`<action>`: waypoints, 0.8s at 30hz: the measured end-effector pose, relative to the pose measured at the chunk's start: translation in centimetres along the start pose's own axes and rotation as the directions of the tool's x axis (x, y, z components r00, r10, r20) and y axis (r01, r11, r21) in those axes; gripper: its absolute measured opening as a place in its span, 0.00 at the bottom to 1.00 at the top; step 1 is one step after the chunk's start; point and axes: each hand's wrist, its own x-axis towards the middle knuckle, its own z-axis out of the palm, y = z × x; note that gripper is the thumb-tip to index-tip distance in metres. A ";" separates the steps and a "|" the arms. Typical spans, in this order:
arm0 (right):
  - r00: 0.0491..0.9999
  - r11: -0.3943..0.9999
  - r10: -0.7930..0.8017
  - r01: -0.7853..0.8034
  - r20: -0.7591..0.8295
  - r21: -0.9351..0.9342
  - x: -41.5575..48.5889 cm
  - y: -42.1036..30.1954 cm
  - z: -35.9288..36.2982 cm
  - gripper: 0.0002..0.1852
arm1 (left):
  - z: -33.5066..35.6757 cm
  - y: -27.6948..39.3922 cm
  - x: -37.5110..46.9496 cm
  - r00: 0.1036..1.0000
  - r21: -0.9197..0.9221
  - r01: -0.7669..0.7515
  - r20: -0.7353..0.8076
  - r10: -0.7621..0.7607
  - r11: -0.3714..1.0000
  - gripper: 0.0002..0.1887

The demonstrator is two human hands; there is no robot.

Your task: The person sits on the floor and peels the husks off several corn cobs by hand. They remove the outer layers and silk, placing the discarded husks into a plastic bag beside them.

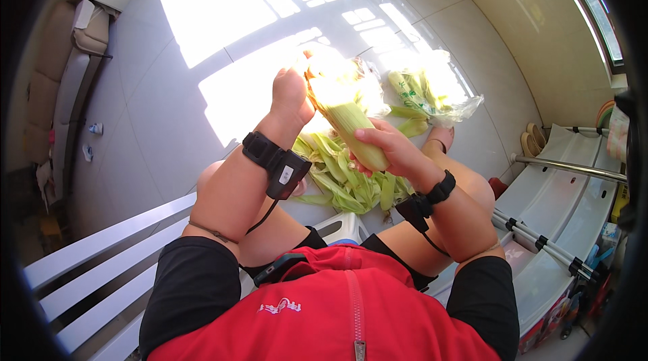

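An ear of corn in its green husk [349,125] is held up in front of me, tilted, with its brownish silk end away from me and washed out by sunlight. My right hand [387,148] grips the lower, thicker end. At the far end my left hand [292,92] is closed, its fingers partly lost in the glare; a strand of husk or silk seems to be between them. Below lies a heap of stripped green husks [349,183] on the floor. Beyond the ear is a clear plastic bag [374,92], its contents overexposed.
A second clear bag with ears of corn [420,87] lies on the tiled floor [152,82] at the far right. A white slatted bench [111,249] stands at my left, a white shelf rack [547,194] at my right. My foot [441,137] is near the second bag.
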 end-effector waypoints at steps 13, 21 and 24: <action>0.959 0.993 -0.103 0.084 -0.263 -0.083 -3.7 -0.5 -5.7 0.22 | -2.6 -2.6 -2.7 0.765 0.917 -0.187 0.361 -0.533 0.353 0.36; 0.990 0.996 -0.091 0.092 -0.106 0.009 -3.1 0.1 -5.4 0.26 | 0.2 -2.3 -4.1 0.786 0.780 0.040 0.362 -0.501 0.625 0.27; 0.995 0.993 -0.101 0.102 -0.021 0.059 -2.8 0.5 -4.9 0.30 | 0.9 -2.2 -4.3 0.875 0.520 -0.001 0.413 -0.251 0.854 0.20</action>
